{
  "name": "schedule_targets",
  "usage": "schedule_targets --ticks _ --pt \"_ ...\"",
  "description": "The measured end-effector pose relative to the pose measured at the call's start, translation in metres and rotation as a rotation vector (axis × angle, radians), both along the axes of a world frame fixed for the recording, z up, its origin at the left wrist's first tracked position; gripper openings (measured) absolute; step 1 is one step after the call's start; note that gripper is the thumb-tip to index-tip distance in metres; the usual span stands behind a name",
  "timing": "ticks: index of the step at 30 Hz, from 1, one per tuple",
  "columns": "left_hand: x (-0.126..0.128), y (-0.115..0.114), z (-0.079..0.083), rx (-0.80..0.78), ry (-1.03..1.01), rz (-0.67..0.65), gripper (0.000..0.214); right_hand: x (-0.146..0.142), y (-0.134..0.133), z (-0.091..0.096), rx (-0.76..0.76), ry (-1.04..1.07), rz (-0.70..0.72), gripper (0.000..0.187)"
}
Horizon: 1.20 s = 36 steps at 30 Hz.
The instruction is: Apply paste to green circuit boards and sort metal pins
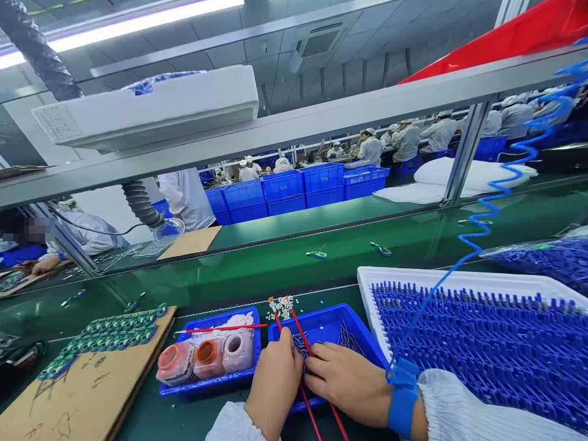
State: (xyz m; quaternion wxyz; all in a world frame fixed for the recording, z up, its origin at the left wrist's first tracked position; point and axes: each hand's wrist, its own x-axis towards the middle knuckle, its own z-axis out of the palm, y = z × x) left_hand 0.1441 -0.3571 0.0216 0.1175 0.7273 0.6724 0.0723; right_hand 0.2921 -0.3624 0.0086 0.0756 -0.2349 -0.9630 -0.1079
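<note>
Left hand [274,383] and right hand [346,384] meet at lower centre over a bright blue plastic tray [342,311] of small dark metal pins [346,338], beside slender red rods [301,334]; neither grip's hold can be told. A tug on the coiled blue wrist-strap cord [429,306] could jolt the tray, spilling pins.

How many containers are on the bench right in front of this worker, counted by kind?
Small blue trays: 2
White tray: 1
Plastic bottles: 3
Total: 6
</note>
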Motion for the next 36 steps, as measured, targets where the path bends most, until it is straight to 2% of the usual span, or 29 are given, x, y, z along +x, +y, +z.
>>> schedule_targets --ticks 5,11,15,18,21,24,27,31,36 --pt "-0.003 -0.004 0.002 -0.006 0.008 0.006 0.024 -0.002 0.002 -0.003 -0.044 0.021 0.020 0.020" --pt "-0.006 -0.017 0.012 -0.003 -0.037 0.020 0.025 -0.001 0.005 -0.010 -0.075 0.067 0.070 0.027" --pt "-0.009 -0.026 0.018 -0.019 -0.098 0.020 0.023 0.000 0.005 -0.005 -0.135 0.072 0.053 0.034" --pt "-0.013 -0.031 0.021 -0.043 -0.164 0.015 0.018 0.010 0.010 0.007 -0.192 0.081 -0.022 0.033" --pt "-0.018 -0.034 0.022 -0.063 -0.234 0.014 0.014 0.025 0.021 0.020 -0.217 0.074 -0.209 0.030" --pt "-0.019 -0.037 0.020 -0.080 -0.293 0.005 0.012 0.036 0.033 0.022 -0.260 -0.025 -0.352 0.025" --pt "-0.017 -0.040 0.014 -0.052 -0.347 -0.004 0.011 0.038 0.041 0.015 -0.321 -0.186 -0.393 0.017" --pt "-0.016 -0.045 0.004 0.000 -0.437 0.004 0.014 0.030 0.046 0.007 -0.310 -0.323 -0.451 0.015" --pt "-0.021 -0.046 0.004 -0.057 -0.463 0.009 0.017 0.025 0.053 0.007 -0.380 -0.399 -0.433 0.023"
